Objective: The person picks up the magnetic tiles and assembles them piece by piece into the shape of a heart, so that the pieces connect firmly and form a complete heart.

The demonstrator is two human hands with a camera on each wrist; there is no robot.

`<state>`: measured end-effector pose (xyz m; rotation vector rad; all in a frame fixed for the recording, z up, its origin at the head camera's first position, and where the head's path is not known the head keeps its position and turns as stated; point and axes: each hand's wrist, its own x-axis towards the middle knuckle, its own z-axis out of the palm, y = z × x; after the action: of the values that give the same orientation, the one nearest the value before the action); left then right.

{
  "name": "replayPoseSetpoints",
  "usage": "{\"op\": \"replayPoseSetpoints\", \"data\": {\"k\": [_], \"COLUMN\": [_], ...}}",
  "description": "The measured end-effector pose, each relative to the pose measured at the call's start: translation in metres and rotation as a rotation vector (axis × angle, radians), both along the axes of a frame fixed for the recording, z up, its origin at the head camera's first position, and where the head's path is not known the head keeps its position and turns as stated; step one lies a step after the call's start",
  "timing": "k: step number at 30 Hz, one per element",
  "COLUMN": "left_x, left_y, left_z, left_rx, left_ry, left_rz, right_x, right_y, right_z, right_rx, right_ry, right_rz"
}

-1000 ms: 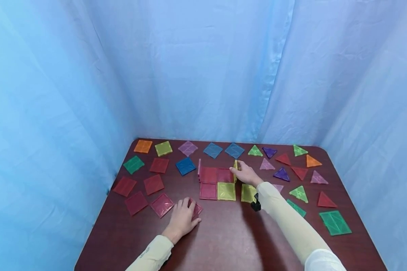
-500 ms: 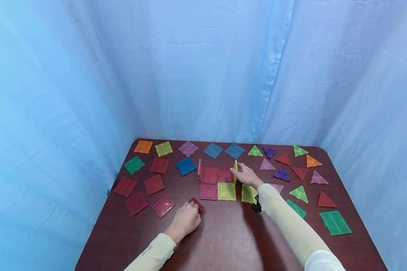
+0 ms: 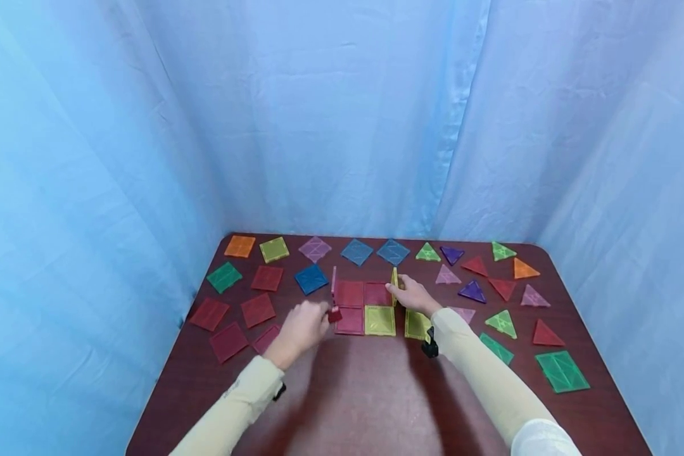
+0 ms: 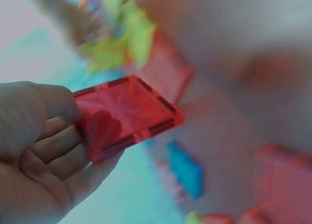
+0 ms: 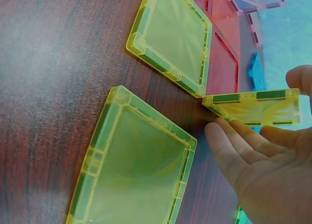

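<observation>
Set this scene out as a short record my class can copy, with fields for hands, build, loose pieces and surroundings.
Left hand: pinches a red square tile
Right hand: holds an upright yellow tile at the block's right edge
Build: two-by-two block of flat tiles, three reddish, one yellow; upright pink tile at its left edge
Loose, left: flat square tiles
Loose, right: triangular tiles, several colours
Surroundings: dark brown table, blue curtains

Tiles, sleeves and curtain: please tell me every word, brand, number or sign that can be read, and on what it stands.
No readable text, curtain included.
Red tile in left hand, standing yellow tile at right hand: only line patterns.
Left sleeve: a faint mark or crease near the cuff, too small to tell.
</observation>
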<state>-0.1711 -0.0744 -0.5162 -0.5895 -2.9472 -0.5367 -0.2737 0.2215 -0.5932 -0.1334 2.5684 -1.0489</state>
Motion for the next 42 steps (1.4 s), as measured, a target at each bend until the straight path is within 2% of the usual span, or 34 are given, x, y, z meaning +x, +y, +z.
{"op": "replayPoseSetpoints", "data": {"k": [5, 7, 9, 11, 13, 17, 21, 24, 28, 30, 36, 42], "left_x": [-0.058, -0.080, -0.100, -0.117, -0.131, -0.150, -0.160, -0.164, -0.168, -0.169, -0.165, -0.160], "left_y": [0.004, 0.007, 0.011, 0.014, 0.017, 0.026, 0.035, 0.041, 0.049, 0.053, 0.061, 0.064], "left_z": [0.050, 0.066, 0.076, 0.079, 0.077, 0.055, 0.031, 0.019, 0.009, 0.003, -0.019, -0.029], "left_rx": [0.052, 0.077, 0.109, 0.133, 0.143, 0.105, 0.012, -0.025, -0.038, -0.049, -0.100, -0.142], "left_ry": [0.052, 0.030, -0.023, -0.093, -0.143, -0.202, -0.227, -0.183, -0.093, -0.083, -0.140, -0.162], "left_rz": [-0.037, -0.079, -0.127, -0.160, -0.171, -0.140, -0.137, -0.156, -0.154, -0.144, -0.118, -0.120], "right_x": [0.001, 0.003, 0.005, 0.007, 0.009, 0.010, 0.011, 0.010, 0.007, 0.007, 0.009, 0.009], "right_y": [0.003, 0.003, 0.002, 0.001, -0.001, -0.004, -0.003, -0.003, -0.002, -0.003, -0.005, -0.004], "right_z": [0.003, 0.004, 0.003, 0.001, -0.001, -0.005, -0.008, -0.007, -0.004, -0.003, -0.002, -0.003], "right_rx": [-0.019, -0.023, -0.028, -0.029, -0.043, -0.055, -0.043, -0.029, -0.011, -0.003, -0.010, -0.020], "right_ry": [-0.005, -0.007, -0.006, -0.003, -0.006, -0.010, -0.005, 0.014, 0.035, 0.041, 0.037, 0.029], "right_rz": [-0.020, -0.028, -0.029, -0.025, -0.026, -0.029, -0.026, -0.021, -0.028, -0.035, -0.046, -0.048]}}
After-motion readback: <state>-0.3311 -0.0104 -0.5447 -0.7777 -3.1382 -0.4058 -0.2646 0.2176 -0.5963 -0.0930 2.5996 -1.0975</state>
